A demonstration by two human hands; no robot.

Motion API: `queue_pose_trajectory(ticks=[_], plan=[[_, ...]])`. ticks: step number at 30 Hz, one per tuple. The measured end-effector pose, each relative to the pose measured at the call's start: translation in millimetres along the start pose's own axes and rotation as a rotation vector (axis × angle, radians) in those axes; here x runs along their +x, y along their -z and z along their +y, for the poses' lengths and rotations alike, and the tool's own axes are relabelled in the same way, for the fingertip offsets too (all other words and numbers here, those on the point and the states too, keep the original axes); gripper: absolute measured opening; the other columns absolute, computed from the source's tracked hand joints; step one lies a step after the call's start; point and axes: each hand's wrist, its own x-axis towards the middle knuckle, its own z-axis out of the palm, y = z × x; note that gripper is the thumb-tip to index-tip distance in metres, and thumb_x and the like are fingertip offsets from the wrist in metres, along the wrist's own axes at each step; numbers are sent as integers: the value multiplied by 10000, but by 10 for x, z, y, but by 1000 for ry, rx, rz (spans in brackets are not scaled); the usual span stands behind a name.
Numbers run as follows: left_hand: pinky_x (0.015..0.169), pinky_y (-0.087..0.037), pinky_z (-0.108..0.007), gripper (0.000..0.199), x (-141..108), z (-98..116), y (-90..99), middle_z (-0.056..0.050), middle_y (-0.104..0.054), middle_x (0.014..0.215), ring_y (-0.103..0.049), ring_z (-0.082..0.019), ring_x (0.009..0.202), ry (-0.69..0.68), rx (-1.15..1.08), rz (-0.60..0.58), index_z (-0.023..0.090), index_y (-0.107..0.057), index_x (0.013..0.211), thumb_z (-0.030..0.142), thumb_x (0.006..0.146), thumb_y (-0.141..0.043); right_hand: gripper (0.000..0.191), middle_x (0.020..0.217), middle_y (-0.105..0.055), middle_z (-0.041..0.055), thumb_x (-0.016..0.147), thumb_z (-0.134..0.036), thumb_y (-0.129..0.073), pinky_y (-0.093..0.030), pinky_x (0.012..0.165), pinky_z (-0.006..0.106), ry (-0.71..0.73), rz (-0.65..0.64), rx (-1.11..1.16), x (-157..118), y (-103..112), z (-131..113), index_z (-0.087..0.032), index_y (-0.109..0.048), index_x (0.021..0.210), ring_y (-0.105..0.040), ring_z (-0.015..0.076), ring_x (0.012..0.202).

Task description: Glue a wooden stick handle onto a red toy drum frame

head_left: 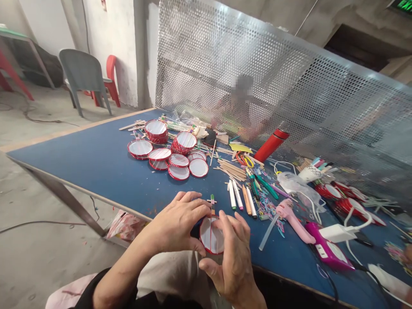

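Note:
At the near edge of the table, both my hands frame a small white disc with a red rim (206, 234). A red line runs down its face, and a short wooden stick with a green tip (213, 205) stands out from its far side. My left hand (182, 223) curves around the left edge, fingers over the top and thumb at the lower left. My right hand (234, 253) has its fingertips on the right part of the face, its thumb held off below. The fingers hide parts of the rim.
Several similar red-rimmed discs (178, 172) lie stacked ahead. Wooden sticks (232, 170), markers (231, 194), green-handled pliers (266, 186) and a red flask (272, 145) lie beyond. To the right are a pink glue gun (294, 221) and a purple power strip (330, 249). A perforated metal screen (199, 56) backs the table.

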Motion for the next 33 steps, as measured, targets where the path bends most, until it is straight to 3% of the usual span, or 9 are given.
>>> queue_pose_trajectory(ticks=[15, 19, 23, 33], plan=[[962, -343, -443, 503, -3, 14, 21, -68, -647, 1249, -462, -325, 1224, 10, -15, -16, 236, -559, 1127, 594, 792, -674, 799, 1243, -554, 182, 953, -647, -351, -312, 1048, 558, -47, 11, 8, -30, 14, 4, -59, -257, 1485, -490, 315, 1176], [958, -340, -438, 484, -2, 6, 16, -65, -645, 1255, -460, -325, 1228, -7, -37, -8, 239, -553, 1115, 576, 792, -681, 783, 1278, -539, 178, 926, -623, -467, -331, 1045, 516, -92, -42, -27, -85, 108, 45, -67, -307, 1454, -472, 309, 1217], [964, -339, -434, 486, 0, -11, 18, -54, -637, 1274, -456, -317, 1230, -16, -66, -2, 244, -548, 1116, 569, 786, -695, 757, 1276, -560, 168, 906, -545, -565, -351, 1030, 509, -103, -147, -107, -117, 168, 77, -74, -318, 1446, -503, 305, 1199], [979, -361, -433, 560, -1, -28, 60, -50, -622, 1271, -463, -293, 1208, -33, -123, -13, 245, -517, 1169, 592, 773, -708, 689, 1207, -615, 179, 937, -531, -516, -464, 921, 507, -108, -112, -124, -32, 115, 66, -76, -337, 1423, -579, 309, 1104]])
